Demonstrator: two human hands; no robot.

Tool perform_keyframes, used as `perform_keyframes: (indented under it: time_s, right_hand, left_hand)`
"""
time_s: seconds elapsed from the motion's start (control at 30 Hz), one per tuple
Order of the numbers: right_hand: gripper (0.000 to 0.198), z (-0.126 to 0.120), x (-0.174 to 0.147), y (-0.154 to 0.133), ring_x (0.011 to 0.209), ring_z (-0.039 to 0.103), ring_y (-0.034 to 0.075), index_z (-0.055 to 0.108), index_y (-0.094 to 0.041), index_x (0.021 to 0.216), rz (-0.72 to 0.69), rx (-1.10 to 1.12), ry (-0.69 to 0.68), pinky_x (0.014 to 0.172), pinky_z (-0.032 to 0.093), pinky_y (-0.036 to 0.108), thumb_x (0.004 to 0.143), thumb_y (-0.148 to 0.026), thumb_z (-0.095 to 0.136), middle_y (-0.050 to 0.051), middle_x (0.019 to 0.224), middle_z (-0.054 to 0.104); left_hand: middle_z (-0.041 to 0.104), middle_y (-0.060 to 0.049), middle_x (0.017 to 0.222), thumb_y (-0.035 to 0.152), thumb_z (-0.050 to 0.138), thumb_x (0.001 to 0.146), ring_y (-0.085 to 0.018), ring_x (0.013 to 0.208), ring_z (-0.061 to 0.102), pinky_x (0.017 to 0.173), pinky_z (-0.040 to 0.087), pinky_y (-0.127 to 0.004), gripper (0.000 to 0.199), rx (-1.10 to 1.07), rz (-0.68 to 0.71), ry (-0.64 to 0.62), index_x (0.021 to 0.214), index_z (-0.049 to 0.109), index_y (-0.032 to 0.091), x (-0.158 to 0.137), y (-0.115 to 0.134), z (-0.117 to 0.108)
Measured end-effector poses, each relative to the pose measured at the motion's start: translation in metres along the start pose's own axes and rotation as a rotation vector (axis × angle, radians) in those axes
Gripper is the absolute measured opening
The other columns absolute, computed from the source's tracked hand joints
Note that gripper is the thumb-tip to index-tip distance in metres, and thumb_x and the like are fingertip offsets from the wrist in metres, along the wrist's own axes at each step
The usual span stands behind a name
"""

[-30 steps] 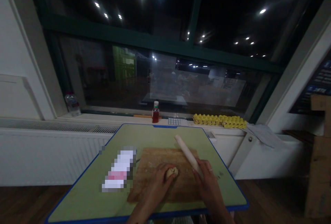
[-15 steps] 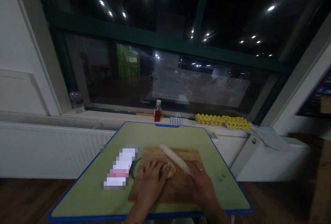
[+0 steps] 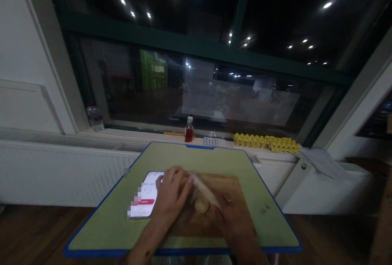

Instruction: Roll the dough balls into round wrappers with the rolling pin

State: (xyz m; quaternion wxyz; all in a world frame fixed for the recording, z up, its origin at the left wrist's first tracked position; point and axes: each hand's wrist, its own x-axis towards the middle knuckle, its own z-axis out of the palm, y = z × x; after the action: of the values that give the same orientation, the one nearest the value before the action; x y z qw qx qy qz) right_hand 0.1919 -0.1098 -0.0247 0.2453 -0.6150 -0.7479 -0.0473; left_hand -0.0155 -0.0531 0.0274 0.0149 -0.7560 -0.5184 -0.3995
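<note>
A wooden rolling pin point(image 3: 203, 189) lies slantwise over the brown cutting board point(image 3: 190, 230), blurred by motion. My right hand point(image 3: 228, 212) is closed around its near right end. At the far left end, my left hand point(image 3: 176, 187) has its curled fingers and thumb on the pin's tip. A small round piece of pale dough point(image 3: 202, 205) sits on the board just below the pin, between my hands, with neither hand touching it.
A lit phone point(image 3: 145, 195) lies left of the board on the blue-edged green table point(image 3: 116, 232). Along the windowsill stand a bottle of red liquid point(image 3: 189, 130), a yellow egg carton point(image 3: 266, 142) and a clear water bottle point(image 3: 95, 118). A white radiator point(image 3: 61, 175) is at left.
My left hand has left the dough and moved up to the rolling pin's far end. The dough now shows uncovered. My right hand stays on the pin.
</note>
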Motion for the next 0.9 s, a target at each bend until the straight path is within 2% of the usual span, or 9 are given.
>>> perform_keyframes:
  time_s: [0.07,0.17,0.27,0.33,0.43,0.57,0.63,0.73,0.9]
  right_hand:
    - [0.044,0.002,0.001,-0.012,0.107,0.064,0.025,0.051,-0.025,0.136,-0.006,-0.073,-0.015,0.085,0.053,0.035,0.094,-0.030,0.040,0.009,0.126,0.063]
    - [0.041,0.003,0.007,-0.025,0.099,0.067,0.026,0.057,-0.022,0.130,-0.020,-0.180,-0.099,0.079,0.055,0.035,0.091,-0.023,0.044,0.011,0.122,0.065]
    - [0.042,0.001,0.008,-0.024,0.102,0.065,0.029,0.056,-0.022,0.131,-0.013,-0.221,-0.131,0.080,0.055,0.041,0.092,-0.024,0.043,0.012,0.123,0.065]
    - [0.041,0.000,0.006,-0.016,0.108,0.063,0.029,0.055,-0.024,0.132,-0.038,-0.192,-0.100,0.085,0.054,0.043,0.094,-0.025,0.040,0.009,0.123,0.065]
    - [0.038,-0.002,0.009,0.000,0.113,0.061,0.026,0.059,-0.025,0.127,-0.140,-0.119,-0.091,0.096,0.050,0.041,0.096,-0.023,0.037,0.007,0.125,0.064]
    - [0.038,-0.002,0.027,0.013,0.117,0.058,0.030,0.059,-0.018,0.127,-0.156,-0.139,-0.169,0.100,0.045,0.046,0.091,-0.017,0.044,0.013,0.126,0.063]
    - [0.039,-0.002,0.039,0.012,0.121,0.054,0.031,0.059,-0.018,0.127,-0.151,-0.155,-0.170,0.104,0.040,0.050,0.089,-0.017,0.049,0.014,0.129,0.060]
    - [0.036,-0.005,0.057,0.006,0.126,0.050,0.030,0.061,-0.019,0.125,-0.111,-0.156,-0.167,0.109,0.033,0.050,0.092,-0.019,0.046,0.012,0.130,0.060]
    - [0.039,-0.005,0.079,0.003,0.123,0.053,0.025,0.061,-0.017,0.125,-0.135,-0.128,-0.195,0.111,0.032,0.045,0.096,-0.020,0.035,0.010,0.128,0.062]
  left_hand:
    - [0.058,-0.007,0.117,0.031,0.039,0.095,-0.023,0.112,0.050,0.096,0.037,-0.040,0.024,-0.032,0.102,-0.021,0.100,0.059,0.021,0.025,0.003,0.005]
    - [0.059,-0.008,0.122,0.028,0.039,0.095,-0.022,0.118,0.049,0.103,0.036,-0.038,0.025,-0.031,0.209,-0.122,0.104,0.061,0.019,0.049,0.004,0.027]
    - [0.064,-0.008,0.118,0.032,0.044,0.094,-0.023,0.114,0.054,0.099,0.039,-0.038,0.024,0.029,0.255,-0.330,0.103,0.063,0.020,0.047,0.000,0.051]
    - [0.068,-0.007,0.107,0.031,0.042,0.095,-0.021,0.104,0.059,0.095,0.041,-0.036,0.025,0.044,0.227,-0.373,0.099,0.065,0.022,0.037,-0.003,0.058]
    - [0.070,-0.008,0.103,0.027,0.042,0.094,-0.022,0.099,0.061,0.095,0.039,-0.039,0.026,0.083,0.198,-0.354,0.100,0.066,0.022,0.023,-0.005,0.058]
    - [0.069,-0.008,0.114,0.026,0.042,0.092,-0.026,0.111,0.057,0.104,0.031,-0.050,0.030,0.131,0.112,-0.280,0.109,0.066,0.023,0.010,-0.006,0.054]
    - [0.066,-0.008,0.121,0.025,0.041,0.092,-0.028,0.117,0.054,0.107,0.028,-0.054,0.033,0.142,0.088,-0.239,0.114,0.065,0.022,0.003,-0.008,0.055]
    - [0.063,-0.010,0.127,0.021,0.040,0.090,-0.031,0.122,0.052,0.107,0.030,-0.057,0.037,0.138,0.088,-0.194,0.117,0.065,0.021,-0.010,-0.012,0.057]
    - [0.059,-0.008,0.134,0.022,0.041,0.088,-0.030,0.129,0.046,0.110,0.029,-0.055,0.043,0.174,0.057,-0.162,0.127,0.060,0.022,-0.029,-0.011,0.054]
